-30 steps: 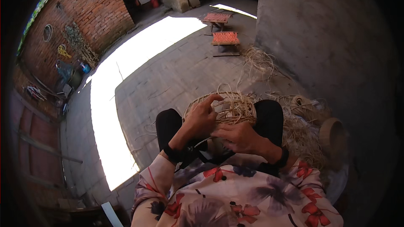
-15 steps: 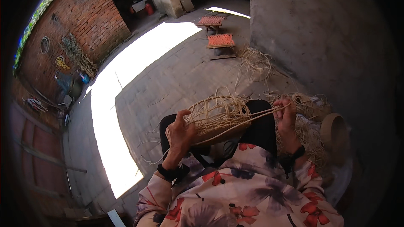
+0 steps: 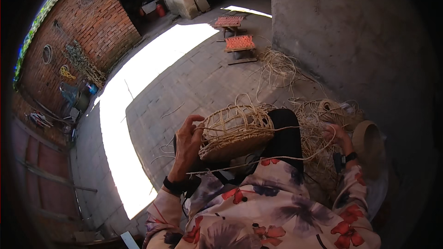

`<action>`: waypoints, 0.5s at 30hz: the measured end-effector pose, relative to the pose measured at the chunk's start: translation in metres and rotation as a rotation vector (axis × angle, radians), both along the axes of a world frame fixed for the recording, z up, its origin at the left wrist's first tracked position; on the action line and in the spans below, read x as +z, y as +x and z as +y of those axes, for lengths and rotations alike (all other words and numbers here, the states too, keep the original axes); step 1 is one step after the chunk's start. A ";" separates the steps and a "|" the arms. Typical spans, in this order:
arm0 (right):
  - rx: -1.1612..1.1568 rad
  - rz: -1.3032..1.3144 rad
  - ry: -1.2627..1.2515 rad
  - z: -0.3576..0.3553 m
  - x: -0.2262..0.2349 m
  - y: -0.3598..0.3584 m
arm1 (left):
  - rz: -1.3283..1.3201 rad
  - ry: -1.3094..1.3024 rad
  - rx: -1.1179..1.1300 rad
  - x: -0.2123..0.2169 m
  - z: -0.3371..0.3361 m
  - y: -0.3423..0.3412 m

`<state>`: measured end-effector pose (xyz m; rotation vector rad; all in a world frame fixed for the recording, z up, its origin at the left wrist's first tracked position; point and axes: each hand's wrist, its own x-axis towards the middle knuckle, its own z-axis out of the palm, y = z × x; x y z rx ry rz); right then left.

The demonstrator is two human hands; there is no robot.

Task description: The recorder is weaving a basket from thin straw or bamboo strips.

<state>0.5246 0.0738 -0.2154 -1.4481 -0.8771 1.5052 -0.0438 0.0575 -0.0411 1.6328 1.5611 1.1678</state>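
A woven cord basket (image 3: 237,145) lies tilted across my lap, with an open lattice above and a dense, flat woven side below. My left hand (image 3: 186,139) grips its left end, thumb and fingers closed at the rim. Off to the right, my right hand (image 3: 337,136) is closed on a straw-coloured cord (image 3: 295,158). That cord loops down from the fingers and runs left across my lap, below the basket, to near my left wrist. Another strand stretches from the basket's right side over my dark trouser leg.
Tangled cord (image 3: 309,136) and a cord spool (image 3: 331,109) lie on the right, beside a round tan band (image 3: 367,136). Farther off stand two low stools (image 3: 240,42) with orange woven seats. A grey wall (image 3: 341,32) rises at right, a brick wall (image 3: 92,23) at left.
My right hand has moved right and down, away from the basket. The cord, earlier drawn taut along the basket, now hangs slack across my lap. My left hand has shifted slightly left.
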 end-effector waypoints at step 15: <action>-0.004 -0.527 0.133 0.027 0.029 -0.072 | 0.585 -0.305 0.469 -0.044 -0.061 -0.216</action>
